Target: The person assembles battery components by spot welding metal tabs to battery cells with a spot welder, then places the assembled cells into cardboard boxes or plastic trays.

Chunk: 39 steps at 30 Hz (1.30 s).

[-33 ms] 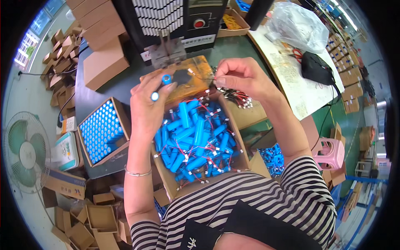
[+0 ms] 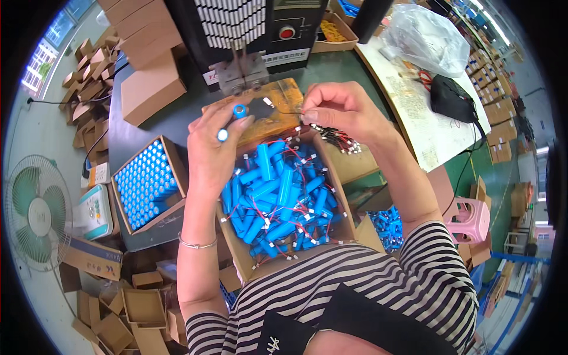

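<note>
Two blue cylindrical battery cells (image 2: pixel 239 111) are held in my left hand (image 2: pixel 212 139), their round ends facing me. The fingers of that hand are closed round them, in front of the spot-welding machine's electrode head (image 2: pixel 241 77). My right hand (image 2: pixel 343 109) pinches a thin dark wire lead, with a small white connector (image 2: pixel 268 102) at its far end pointing toward the cells. Under both hands lies a worn yellow-brown block (image 2: pixel 278 121). Just nearer to me is a cardboard box (image 2: pixel 346 204) full of blue cells (image 2: pixel 285 186) with red and dark leads attached.
On the left stands a box of upright blue cells (image 2: pixel 145 183). A bundle of wire leads (image 2: pixel 340 139) lies right of the block. Cardboard boxes (image 2: pixel 151 89) stand far left. A white sheet (image 2: pixel 408 106) with a plastic bag (image 2: pixel 426 41) and black pouch (image 2: pixel 451 97) covers the right side.
The whole view has shifted slightly, so things sit a little further right and lower. Both hands keep nearly the same pose and the same hold.
</note>
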Available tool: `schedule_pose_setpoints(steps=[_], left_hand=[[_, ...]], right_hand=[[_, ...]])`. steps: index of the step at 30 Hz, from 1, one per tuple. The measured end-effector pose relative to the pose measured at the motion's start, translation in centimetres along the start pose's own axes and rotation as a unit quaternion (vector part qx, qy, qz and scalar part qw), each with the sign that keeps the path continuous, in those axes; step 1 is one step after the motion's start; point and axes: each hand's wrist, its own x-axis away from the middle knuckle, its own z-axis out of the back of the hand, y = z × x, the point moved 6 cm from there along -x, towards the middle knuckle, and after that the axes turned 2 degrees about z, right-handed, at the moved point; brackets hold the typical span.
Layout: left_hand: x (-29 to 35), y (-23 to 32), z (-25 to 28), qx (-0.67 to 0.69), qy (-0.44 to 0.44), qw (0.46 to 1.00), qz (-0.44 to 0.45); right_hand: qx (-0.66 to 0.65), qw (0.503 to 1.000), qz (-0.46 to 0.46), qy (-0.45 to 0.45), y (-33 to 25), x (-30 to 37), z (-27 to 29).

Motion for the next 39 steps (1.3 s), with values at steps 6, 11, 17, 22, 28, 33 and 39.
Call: schedule_pose_setpoints(steps=[6, 11, 17, 22, 28, 33, 39], left_hand=[[-0.1, -0.5, -0.2, -0.011, -0.007, 1.000, 0.013], [-1.0, -1.0, -0.6, -0.002, 0.002, 1.000, -0.006], [-1.8, -0.7, -0.7, -0.053, -0.027, 0.998, 0.021], [-2.1, -0.8, -0.7, -0.047, -0.027, 0.998, 0.018], [-2.2, -0.2, -0.7, -0.031, -0.026, 0.999, 0.011], [-2.3, -0.1, -0.4, -0.038, -0.015, 0.999, 0.005], [-0.2, 0.9, 0.6, -0.169, 0.049, 0.982, -0.064]], right_hand=[[-0.011, 1.000, -0.024, -0.008, 1.4, -1.4, -1.4], [-0.001, 0.998, -0.063, 0.010, 2.0, -2.0, -1.8], [0.029, 0.994, -0.102, 0.040, 2.2, -2.2, -1.3], [0.034, 0.994, -0.094, 0.047, 2.4, -2.3, -1.3], [0.042, 0.994, -0.083, 0.065, 2.4, -2.5, -1.1], [0.020, 0.995, -0.053, 0.082, 2.2, -2.7, -1.1], [-0.109, 0.983, -0.048, 0.137, 2.2, -2.6, -1.0]])
